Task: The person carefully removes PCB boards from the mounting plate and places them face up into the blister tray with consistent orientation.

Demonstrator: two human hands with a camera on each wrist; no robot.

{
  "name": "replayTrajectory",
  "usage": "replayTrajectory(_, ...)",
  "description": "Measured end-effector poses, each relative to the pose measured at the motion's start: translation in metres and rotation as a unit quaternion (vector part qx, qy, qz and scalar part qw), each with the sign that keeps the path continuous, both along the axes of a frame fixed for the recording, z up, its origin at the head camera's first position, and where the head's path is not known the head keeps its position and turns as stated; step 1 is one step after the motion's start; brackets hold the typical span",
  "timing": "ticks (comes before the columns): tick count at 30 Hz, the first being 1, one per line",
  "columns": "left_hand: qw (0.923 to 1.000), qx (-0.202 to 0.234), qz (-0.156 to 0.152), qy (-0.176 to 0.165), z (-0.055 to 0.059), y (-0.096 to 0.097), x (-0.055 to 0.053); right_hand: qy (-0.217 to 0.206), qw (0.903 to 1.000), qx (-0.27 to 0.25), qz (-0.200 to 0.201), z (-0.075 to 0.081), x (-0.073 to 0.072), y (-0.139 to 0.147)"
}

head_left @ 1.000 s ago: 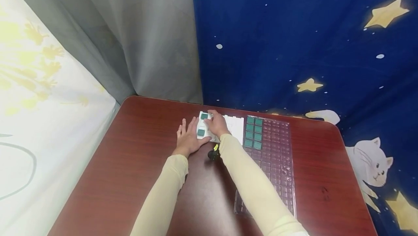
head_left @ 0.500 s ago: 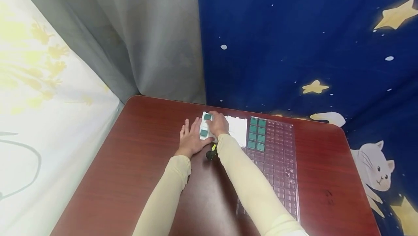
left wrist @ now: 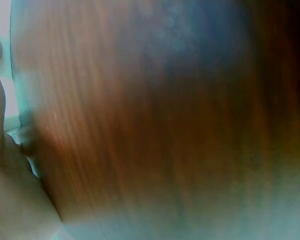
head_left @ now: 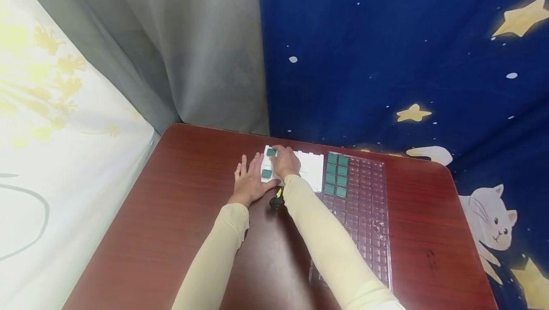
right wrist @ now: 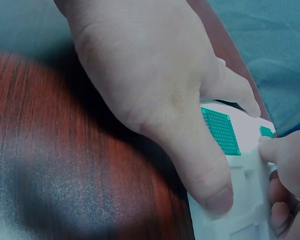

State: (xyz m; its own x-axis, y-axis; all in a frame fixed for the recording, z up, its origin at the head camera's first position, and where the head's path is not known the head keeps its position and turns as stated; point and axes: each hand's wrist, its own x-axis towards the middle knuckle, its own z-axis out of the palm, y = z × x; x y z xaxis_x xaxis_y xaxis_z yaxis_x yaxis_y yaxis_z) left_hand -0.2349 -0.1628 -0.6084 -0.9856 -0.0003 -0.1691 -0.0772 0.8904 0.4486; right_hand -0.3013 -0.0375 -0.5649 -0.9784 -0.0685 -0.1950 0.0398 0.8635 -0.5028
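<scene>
A white compartmented tray [head_left: 312, 171] lies near the table's back edge. Green squares sit in its left end, one nearer [head_left: 266, 174] and one farther [head_left: 271, 152]. My left hand [head_left: 249, 182] rests along the tray's left side with fingers spread; its thumb [right wrist: 212, 187] lies on the tray in the right wrist view. Over the tray is my right hand [head_left: 286, 161], thumb and index finger at the far green square [right wrist: 266, 131]. Several of its other fingers are curled. Its palm covers part of the tray, and whether it pinches anything is hidden.
Right of the white tray lies a clear plastic grid tray [head_left: 369, 205], with several green squares [head_left: 336, 174] in its far left cells. A small black and yellow object [head_left: 276, 202] shows beneath the right wrist. Curtains [head_left: 214, 62] hang behind the wooden table [head_left: 180, 195].
The head view has shifted slightly. My right hand has settled a little lower over the white tray, fingers still beside the far green square. My left hand stays in place.
</scene>
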Motion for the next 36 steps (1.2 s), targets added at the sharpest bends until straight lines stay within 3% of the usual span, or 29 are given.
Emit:
replayTrajectory(7, 0.9999, -0.003, -0.004, -0.014, 0.003, 0.0, -0.001, 0.008, 0.9999, -0.004, -0.008, -0.001, 0.001, -0.001)
replayTrajectory(16, 1.0, 0.002, -0.004, 0.006, 0.003, 0.003, 0.001, 0.022, 0.9995, -0.022, -0.002, -0.002, 0.001, 0.005)
replayTrajectory(25, 1.0, 0.005, 0.0, 0.003, 0.003, 0.0, 0.0, 0.036, 0.9976, -0.059, 0.009, -0.004, 0.004, 0.007)
replayTrajectory(36, 0.9998, 0.018, -0.002, 0.004, 0.001, -0.001, 0.0, 0.046, 0.9937, -0.091, 0.046, -0.003, 0.012, 0.017)
